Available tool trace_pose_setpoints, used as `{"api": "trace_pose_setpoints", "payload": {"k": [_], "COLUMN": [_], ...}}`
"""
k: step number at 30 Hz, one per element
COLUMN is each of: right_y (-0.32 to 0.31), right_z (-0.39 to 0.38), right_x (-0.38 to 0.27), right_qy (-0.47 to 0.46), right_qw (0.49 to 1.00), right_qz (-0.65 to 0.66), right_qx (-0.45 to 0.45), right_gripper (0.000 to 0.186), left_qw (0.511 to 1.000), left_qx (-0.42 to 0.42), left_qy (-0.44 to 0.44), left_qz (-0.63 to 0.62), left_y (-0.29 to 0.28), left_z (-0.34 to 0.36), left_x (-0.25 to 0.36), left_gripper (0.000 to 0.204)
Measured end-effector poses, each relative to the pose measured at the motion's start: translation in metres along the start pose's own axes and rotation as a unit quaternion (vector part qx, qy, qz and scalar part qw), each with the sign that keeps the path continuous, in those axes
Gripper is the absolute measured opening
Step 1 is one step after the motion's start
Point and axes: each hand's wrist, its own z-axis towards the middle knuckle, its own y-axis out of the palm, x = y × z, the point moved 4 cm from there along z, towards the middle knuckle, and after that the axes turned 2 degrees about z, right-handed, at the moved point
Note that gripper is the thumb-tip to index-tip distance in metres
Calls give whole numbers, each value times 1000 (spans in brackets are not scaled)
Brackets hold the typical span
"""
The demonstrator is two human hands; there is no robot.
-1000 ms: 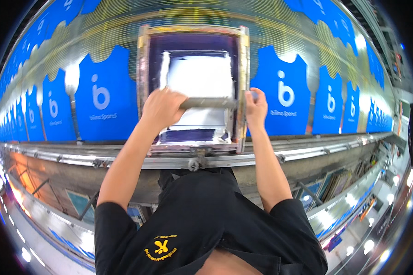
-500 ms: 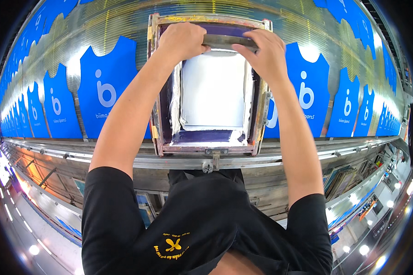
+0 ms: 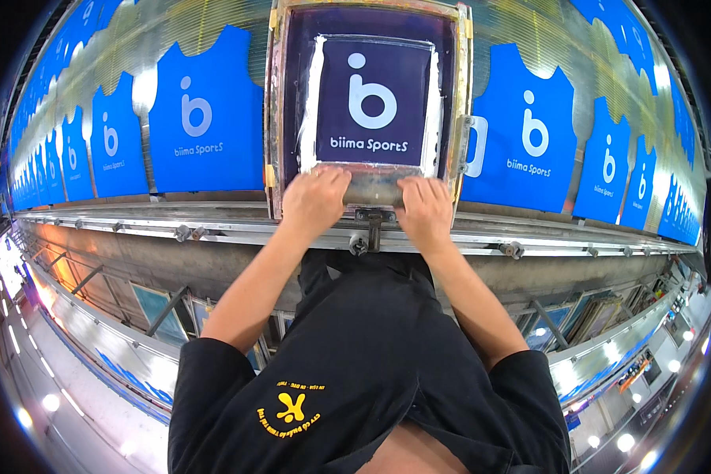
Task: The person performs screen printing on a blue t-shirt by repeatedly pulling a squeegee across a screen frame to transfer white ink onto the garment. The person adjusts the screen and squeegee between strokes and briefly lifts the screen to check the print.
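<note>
My left hand [image 3: 315,201] and my right hand [image 3: 425,207] grip the two ends of a squeegee [image 3: 373,188], fingers curled over its top. It lies across the near end of a screen-printing frame [image 3: 463,95], close to my body. Beyond the blade, the dark purple screen [image 3: 336,95] shows a white logo and lettering. Thick white ink [image 3: 312,103] lines the sides of the printing area. Whatever lies beneath the screen is mostly hidden.
Blue cut fabric panels with white prints lie in rows left [image 3: 213,150] and right [image 3: 521,158] of the frame. A metal rail [image 3: 284,234] with clamps runs along the table's near edge. Several stored frames [image 3: 584,316] stand in the rack behind me.
Both hands have drawn the squeegee from the far end of the frame to the near end. The white ink covering the middle has been scraped away, exposing the dark screen and logo.
</note>
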Motion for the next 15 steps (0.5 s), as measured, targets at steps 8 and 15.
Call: {"api": "trace_pose_setpoints", "payload": {"k": [8, 15], "right_y": [-29, -41], "right_z": [-32, 153], "right_x": [-30, 48], "right_qy": [-1, 15], "right_qw": [994, 998], "right_qz": [44, -31], "right_qx": [-99, -55], "right_gripper": [44, 34], "left_qw": [995, 986], "left_qx": [-74, -167], "left_qy": [-6, -13], "left_qz": [-61, 13], "left_y": [-32, -66], "left_z": [-53, 160], "left_x": [28, -55], "left_gripper": [46, 41]}}
